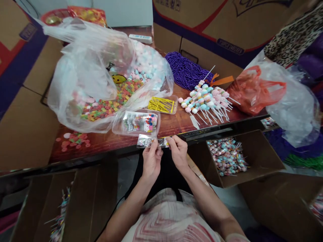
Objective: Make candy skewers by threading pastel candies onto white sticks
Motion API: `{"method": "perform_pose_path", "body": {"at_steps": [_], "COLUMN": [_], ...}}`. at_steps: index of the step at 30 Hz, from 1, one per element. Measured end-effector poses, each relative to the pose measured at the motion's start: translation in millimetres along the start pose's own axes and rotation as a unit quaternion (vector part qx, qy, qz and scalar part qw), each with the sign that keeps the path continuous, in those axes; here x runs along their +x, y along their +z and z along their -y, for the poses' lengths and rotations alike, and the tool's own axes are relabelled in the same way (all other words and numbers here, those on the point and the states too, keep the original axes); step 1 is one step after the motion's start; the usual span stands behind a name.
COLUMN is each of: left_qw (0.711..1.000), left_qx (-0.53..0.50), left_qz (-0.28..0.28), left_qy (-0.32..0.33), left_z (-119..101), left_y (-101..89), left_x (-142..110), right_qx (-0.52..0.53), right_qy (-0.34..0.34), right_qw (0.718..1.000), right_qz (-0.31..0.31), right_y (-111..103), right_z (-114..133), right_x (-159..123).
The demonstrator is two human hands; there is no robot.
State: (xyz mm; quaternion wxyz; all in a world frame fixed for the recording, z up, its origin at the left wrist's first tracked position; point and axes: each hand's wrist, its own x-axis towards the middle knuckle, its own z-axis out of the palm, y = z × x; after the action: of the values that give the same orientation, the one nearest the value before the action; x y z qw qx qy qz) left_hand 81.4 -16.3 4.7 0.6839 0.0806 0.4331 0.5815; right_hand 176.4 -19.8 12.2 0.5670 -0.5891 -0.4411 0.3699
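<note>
Close to the table's front edge, my left hand (pixel 152 158) pinches a small clear printed plastic bag (pixel 143 141). My right hand (pixel 178 151) is closed on the other end of this bag, with a yellow and white printed bit at the fingertips. Just beyond the hands lies a clear plastic tray (pixel 116 126) with a stack of printed bags (pixel 140 121). Behind it, another shallow tray holds yellow twist ties (pixel 161 104). To the right, a pile of marshmallow candy skewers (pixel 205 99) rests on the table, white sticks toward me.
A large clear bag (pixel 75 70) of gummy rings and marshmallows fills the table's left side. Loose gummy rings (pixel 75 140) lie in front. Purple beads (pixel 185 70) and a red plastic bag (pixel 257 89) sit behind and right. A carton (pixel 262 161) of wrapped skewers stands below right.
</note>
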Motion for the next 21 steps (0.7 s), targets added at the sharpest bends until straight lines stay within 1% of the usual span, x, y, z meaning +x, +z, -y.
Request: {"method": "perform_pose_path", "body": {"at_steps": [3, 5, 8, 11, 14, 16, 18, 21], "left_qw": [1.000, 1.000, 1.000, 1.000, 0.999, 0.998, 0.999, 1.000], "left_qx": [0.003, 0.000, -0.016, -0.024, -0.010, 0.001, 0.005, 0.007], "left_qz": [0.005, 0.007, -0.006, -0.007, 0.002, 0.010, 0.017, 0.006], "left_qy": [0.006, -0.009, -0.023, 0.002, 0.046, 0.059, 0.045, 0.022], "left_z": [-0.1, -4.2, -10.8, -11.1, -8.3, -9.2, -13.0, -19.5], "left_y": [0.2, -1.5, -4.0, -2.9, 1.1, 3.3, 4.6, 7.0], "left_x": [-2.2, 0.3, 4.4, 3.4, 0.4, 0.9, 3.9, 9.7], "right_qx": [-0.005, -0.016, -0.029, -0.015, -0.001, -0.005, -0.019, -0.068], "right_qy": [-0.002, -0.009, -0.010, 0.003, 0.013, 0.009, -0.008, -0.060], "right_qw": [1.000, 1.000, 0.999, 1.000, 1.000, 1.000, 0.999, 0.994], "right_qz": [0.003, 0.018, 0.037, 0.022, 0.002, 0.011, 0.036, 0.064], "right_y": [-5.4, -10.2, -15.1, -15.7, -15.7, -17.5, -20.5, -26.8], "right_z": [-3.6, -6.5, -9.8, -10.8, -11.4, -12.8, -14.5, -14.8], "right_x": [-1.9, -2.7, -3.8, -3.4, -0.5, 2.0, 4.5, 11.0]}}
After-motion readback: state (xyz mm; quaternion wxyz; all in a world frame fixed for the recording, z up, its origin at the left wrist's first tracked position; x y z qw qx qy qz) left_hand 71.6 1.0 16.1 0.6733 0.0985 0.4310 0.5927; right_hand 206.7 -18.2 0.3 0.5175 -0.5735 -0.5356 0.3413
